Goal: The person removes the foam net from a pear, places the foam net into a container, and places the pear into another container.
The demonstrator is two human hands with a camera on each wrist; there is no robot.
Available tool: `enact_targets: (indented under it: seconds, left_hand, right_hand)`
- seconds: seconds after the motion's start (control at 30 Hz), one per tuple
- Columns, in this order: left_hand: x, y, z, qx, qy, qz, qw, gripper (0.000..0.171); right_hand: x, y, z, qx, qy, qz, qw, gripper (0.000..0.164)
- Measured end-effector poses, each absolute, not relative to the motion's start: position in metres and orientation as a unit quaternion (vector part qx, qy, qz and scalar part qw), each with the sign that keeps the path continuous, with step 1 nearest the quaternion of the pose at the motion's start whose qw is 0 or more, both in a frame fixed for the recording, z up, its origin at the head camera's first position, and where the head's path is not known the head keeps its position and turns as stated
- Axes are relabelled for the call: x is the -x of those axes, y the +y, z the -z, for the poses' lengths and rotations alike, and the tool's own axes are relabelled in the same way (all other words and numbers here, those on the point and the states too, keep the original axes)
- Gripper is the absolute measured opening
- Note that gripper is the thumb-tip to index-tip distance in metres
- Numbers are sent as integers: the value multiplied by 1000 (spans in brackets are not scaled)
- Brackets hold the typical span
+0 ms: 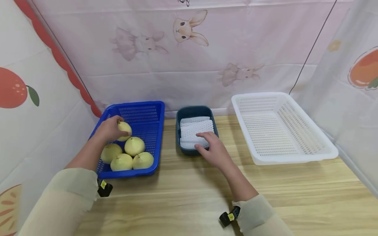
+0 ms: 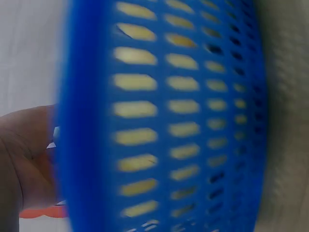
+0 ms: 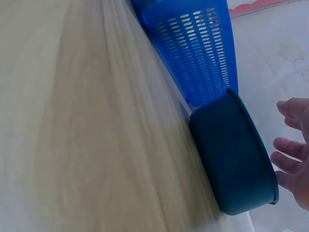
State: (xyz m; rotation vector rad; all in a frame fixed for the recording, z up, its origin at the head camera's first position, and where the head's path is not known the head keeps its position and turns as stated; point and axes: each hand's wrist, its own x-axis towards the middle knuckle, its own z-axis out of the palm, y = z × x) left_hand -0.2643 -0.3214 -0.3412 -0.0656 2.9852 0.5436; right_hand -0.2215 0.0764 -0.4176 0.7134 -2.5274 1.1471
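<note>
In the head view my left hand (image 1: 108, 129) reaches into the blue basket (image 1: 161, 131) and grips a pale yellow pear (image 1: 125, 129) at its back left. Several other pears (image 1: 134, 146) lie in front of that one. The left wrist view has the basket wall (image 2: 161, 116) covering most of the hand (image 2: 26, 159), and the held pear's grip is hidden there. Over the dark teal tub (image 1: 193, 152), my right hand (image 1: 215, 151) hovers with thumb and fingers apart, holding nothing. White foam net sleeves (image 1: 192, 129) fill the tub.
A white plastic basket (image 1: 295, 160) stands on the wooden table (image 1: 183, 196) at the right. Behind everything hangs a pink cloth (image 1: 189, 59) printed with rabbits. Fruit-printed cloths (image 1: 32, 137) close off both sides.
</note>
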Motion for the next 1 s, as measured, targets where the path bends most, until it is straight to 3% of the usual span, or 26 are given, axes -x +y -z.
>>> enact_targets:
  seconds: [0.4,1.0]
  left_hand:
    - [271,-340,366,16,979,-169,115,73]
    - [265,-338,364,26,973,-196,122,83]
  right_hand:
    - [226,74,426,-254,-898,-330,141,32]
    - [226,75,428,-245,-901,-339,116,33]
